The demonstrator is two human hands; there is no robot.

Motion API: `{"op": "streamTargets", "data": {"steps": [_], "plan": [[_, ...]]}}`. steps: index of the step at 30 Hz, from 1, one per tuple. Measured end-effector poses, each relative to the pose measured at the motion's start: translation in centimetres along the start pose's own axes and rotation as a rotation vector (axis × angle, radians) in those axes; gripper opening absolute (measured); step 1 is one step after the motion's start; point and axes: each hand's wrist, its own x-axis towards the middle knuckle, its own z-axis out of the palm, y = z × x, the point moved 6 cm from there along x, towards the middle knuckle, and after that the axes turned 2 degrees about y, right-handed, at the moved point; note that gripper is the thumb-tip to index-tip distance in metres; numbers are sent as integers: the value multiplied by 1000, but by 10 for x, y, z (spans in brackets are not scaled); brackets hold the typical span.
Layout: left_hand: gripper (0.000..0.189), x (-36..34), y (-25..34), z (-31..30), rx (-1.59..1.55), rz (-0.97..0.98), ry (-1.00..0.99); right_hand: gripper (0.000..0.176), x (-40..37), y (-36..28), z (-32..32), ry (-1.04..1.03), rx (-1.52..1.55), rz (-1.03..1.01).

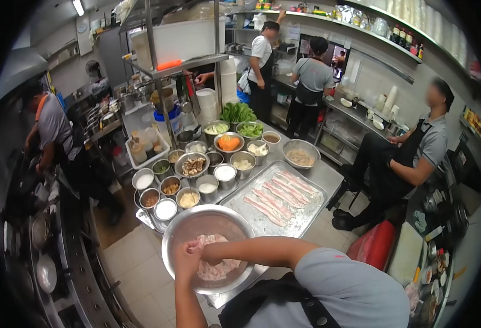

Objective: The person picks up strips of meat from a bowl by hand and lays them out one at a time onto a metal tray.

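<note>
Presently, left hand (186,257): over the bowl (196,221), left of its middle, fingers bunched and close against the right hand (210,252); whether it pinches anything I cannot tell.
Right hand: bent down over the meat (221,269), its forearm crossing the rim from the right; the fingers are hidden, so its grip cannot be told.
Meat: pale pink, gathered at the bottom of the bowl, below and beside both hands.
Bowl: wide, steel, at the near end of the table (328,174).
Tray (246,189): metal, just beyond the bowl to the right, with strips (285,195) of pink and white meat laid side by side along it.
Tubs, left of the tray: mushrooms (192,166), carrot (229,143) and several white fillings, standing close together.
Greens (237,112): at the far side of the tubs.
Paste (300,157): a pale mass in a steel bowl past the tray's far edge.
Seated person (429,139): right of the table, in a dark apron.
Stove side: another person (60,126) bends over the range at left.
Back counter: two people stand there, one with an arm raised to a shelf (317,16).
</note>
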Motion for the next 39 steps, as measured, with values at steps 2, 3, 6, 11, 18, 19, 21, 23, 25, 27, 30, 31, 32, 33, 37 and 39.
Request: {"op": "streamTargets", "data": {"steps": [2,3,6,11,18,19,21,23,25,27,30,31,32,33,37,39], "plan": [[22,-4,7,-3,-51,-71,4,36,-8,11,-14,11,-14,116],[22,-4,6,-4,-52,-55,-1,34,-15,17,-22,17,-11,228],[28,-1,-11,3,-42,-47,-24,45,-32,25,-37,-21,-305,401],[28,-3,7,3,-99,-93,-100,36,-7,50,26,-357,-267,365],[25,-1,-13,14,-166,-103,-109,34,-11,37,20,-310,-33,432],[25,-3,-6,12,-168,-107,-114,34,-14,34,12,-290,45,441],[30,-7,6,7,-132,-135,-131,34,-26,24,-16,-175,229,431],[32,4,-31,17,-134,-2,-107,32,-49,-18,-59,-12,103,337],[36,7,-32,30,-519,-49,-259,33,-65,-27,-95,360,288,356],[45,7,-26,33,-628,-157,-360,33,-79,-39,-118,467,323,321],[38,9,-21,29,-492,-143,-349,31,-84,-25,-134,676,399,147],[33,7,-2,24,-364,-102,-341,29,-81,-24,-131,779,441,25],[29,6,21,16,-234,-77,-323,25,-92,-31,-132,773,497,35],[25,7,28,15,-292,-39,-303,21,-101,-38,-141,748,561,37],[18,20,10,13,-502,-130,-276,22,-92,-8,-132,796,740,2],[14,24,2,10,-531,-170,-259,25,-92,7,-120,721,1022,-1]]}}
